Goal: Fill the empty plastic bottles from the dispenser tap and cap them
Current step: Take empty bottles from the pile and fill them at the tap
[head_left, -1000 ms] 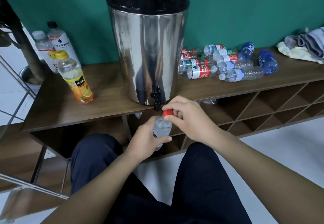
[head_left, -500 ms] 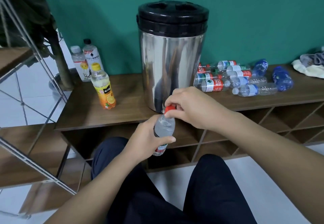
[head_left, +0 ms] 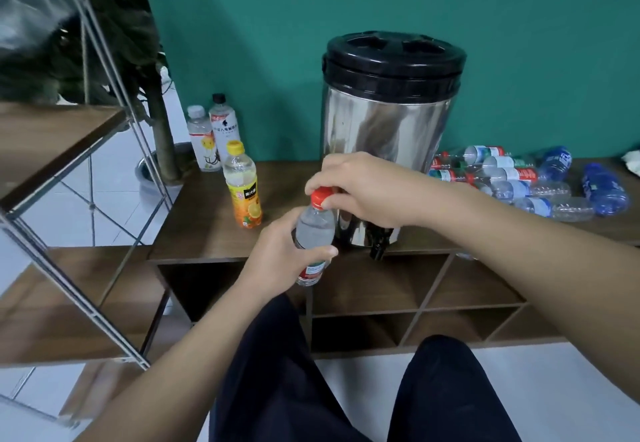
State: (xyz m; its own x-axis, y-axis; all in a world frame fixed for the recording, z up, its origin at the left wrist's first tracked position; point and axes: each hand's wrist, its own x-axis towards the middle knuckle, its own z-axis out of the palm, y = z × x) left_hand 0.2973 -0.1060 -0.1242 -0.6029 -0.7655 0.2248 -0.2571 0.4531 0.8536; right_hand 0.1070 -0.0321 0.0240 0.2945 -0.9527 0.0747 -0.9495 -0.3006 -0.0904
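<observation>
1. We see the steel dispenser [head_left: 386, 136] just behind our right hand [head_left: 367, 188], standing at the front edge of the wooden shelf [head_left: 201, 230]. Its black tap [head_left: 378, 249] hangs below and slightly right of that hand, overhanging the edge, probably so a bottle can be held underneath it.
2. Well off to the right of our right forearm lies a heap of empty bottles [head_left: 512, 182], on their sides and within reach; we judge these are the ones waiting their turn.
3. To the left of our left hand [head_left: 277, 261] stand three upright capped bottles: an orange juice bottle [head_left: 242, 188] nearest, and two clear bottles [head_left: 211, 133] further back beside the wall. We take this as the side where finished ones gather, though we cannot tell how full they are.
4. Our left hand wraps narrowly around the middle of the filled bottle [head_left: 313, 237], thumb across the front, holding it upright in the air in front of the shelf, left of the tap, so nothing spills while the top is worked.
5. Our right hand sits directly above it, fingertips [head_left: 329, 203] curled tight and pinching the red cap [head_left: 320, 196] on the neck. We judge the cap is being screwed down; whether it is fully tight we cannot tell.
</observation>
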